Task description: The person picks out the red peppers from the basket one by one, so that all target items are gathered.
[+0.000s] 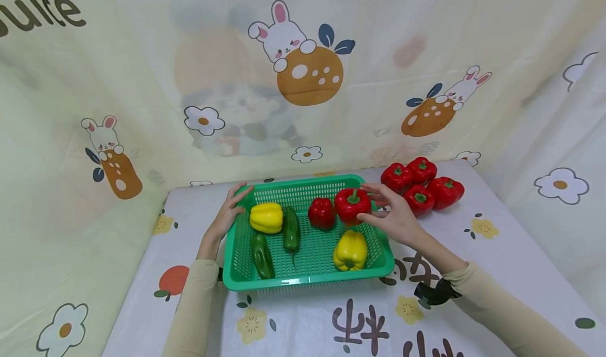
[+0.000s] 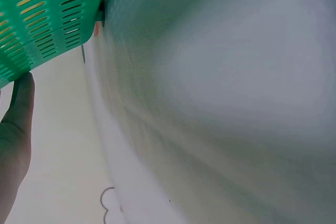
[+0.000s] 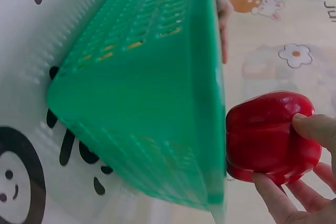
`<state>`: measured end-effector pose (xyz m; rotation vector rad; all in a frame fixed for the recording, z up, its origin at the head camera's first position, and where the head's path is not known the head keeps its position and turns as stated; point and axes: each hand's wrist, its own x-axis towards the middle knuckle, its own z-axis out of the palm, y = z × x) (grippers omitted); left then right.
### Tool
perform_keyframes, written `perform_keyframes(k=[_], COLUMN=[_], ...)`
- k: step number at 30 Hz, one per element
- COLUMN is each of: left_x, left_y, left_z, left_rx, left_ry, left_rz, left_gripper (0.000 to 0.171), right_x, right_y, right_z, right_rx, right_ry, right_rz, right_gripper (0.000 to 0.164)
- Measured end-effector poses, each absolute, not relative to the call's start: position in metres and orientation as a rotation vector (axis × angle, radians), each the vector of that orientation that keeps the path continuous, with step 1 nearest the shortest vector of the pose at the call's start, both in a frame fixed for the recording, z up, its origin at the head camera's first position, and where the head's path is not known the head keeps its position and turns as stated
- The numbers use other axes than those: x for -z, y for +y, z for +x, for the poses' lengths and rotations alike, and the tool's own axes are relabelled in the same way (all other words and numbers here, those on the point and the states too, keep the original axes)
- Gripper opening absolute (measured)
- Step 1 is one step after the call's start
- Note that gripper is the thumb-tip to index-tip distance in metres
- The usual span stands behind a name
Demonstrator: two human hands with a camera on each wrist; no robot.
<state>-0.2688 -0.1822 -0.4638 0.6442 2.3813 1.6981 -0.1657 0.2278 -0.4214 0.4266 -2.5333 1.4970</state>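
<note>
My right hand (image 1: 395, 212) holds a red bell pepper (image 1: 352, 205) by its right side, over the back right of a green plastic basket (image 1: 307, 280). In the right wrist view the thumb and fingers pinch this pepper (image 3: 273, 137) beside the basket's rim. My left hand (image 1: 228, 215) grips the basket's left rim near the back corner; in the left wrist view one digit touches the slotted wall. Inside the basket lie another red bell pepper (image 1: 322, 213), two yellow bell peppers (image 1: 266, 218) (image 1: 350, 251) and two long green peppers (image 1: 291, 231) (image 1: 262, 257).
Several red bell peppers (image 1: 420, 200) sit grouped on the table to the right of the basket. A printed cloth (image 1: 293, 320) covers the table. Patterned curtains (image 1: 227, 73) hang close behind and at both sides.
</note>
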Motion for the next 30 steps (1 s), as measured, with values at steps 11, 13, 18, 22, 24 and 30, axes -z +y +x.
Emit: perform_keyframes(k=[11,13,18,22,24,30], left_x=[0.465,0.465,0.464,0.464,0.464,0.464], left_y=[-0.183,-0.183,-0.182,-0.183,-0.183,-0.183], left_z=[-0.268,-0.268,-0.268,-0.268,-0.268,-0.268], left_rx=[-1.709,-1.714,-1.715,-1.714,-1.71,-1.711], left_ry=[2.364,2.361,2.364,2.362,2.369,2.374], left_rz=[0.635,0.625,0.617,0.621,0.625,0.619], left_gripper=[0.059,0.059,0.059,0.059,0.059,0.059], right_x=[0.415,0.415,0.416,0.418,0.419,0.425], right_y=[0.252,0.257,0.27,0.282,0.287,0.306], right_z=[-0.16,-0.158,-0.154,-0.149,-0.146,-0.14], right_rx=[-1.44,-1.443,-1.431,-1.388,-1.355,-1.271], right_ry=[-2.438,-2.421,-2.413,-2.422,-2.427,-2.437], right_rz=[0.377,0.361,0.299,0.23,0.2,0.118], right_gripper=[0.064,0.065,0.066,0.065,0.063,0.062])
